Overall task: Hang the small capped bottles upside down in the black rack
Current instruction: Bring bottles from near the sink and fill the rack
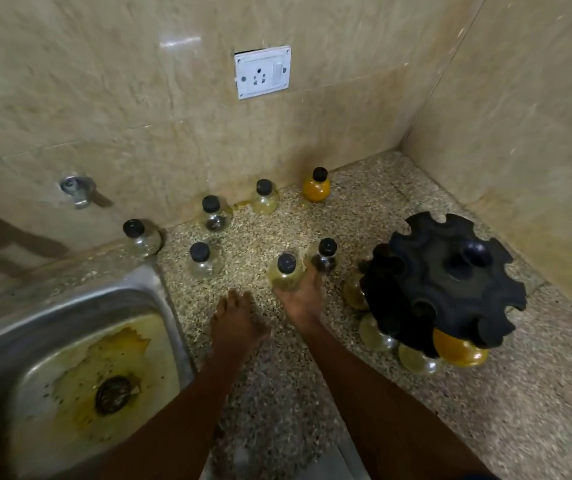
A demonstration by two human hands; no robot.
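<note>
Fingers of my right hand (300,299) wrap the round belly of a small clear glass bottle with a black cap (286,271), standing upright on the speckled stone counter (277,375), cap up. My left hand (236,320) lies relaxed and flat beside it, holding nothing. The black notched plastic rack (451,282) sits right of my gripping fingers, nearer that hand, so the bottle's upright axis must flip before it hangs there.

Open passage: bare speckled counter (364,393) in front, between sink (80,368) and black rack (447,282) | Obstacles: seven upright capped bottles (205,261) scattered toward the back wall, narrow gaps between | Right: corner wall behind rack.
</note>
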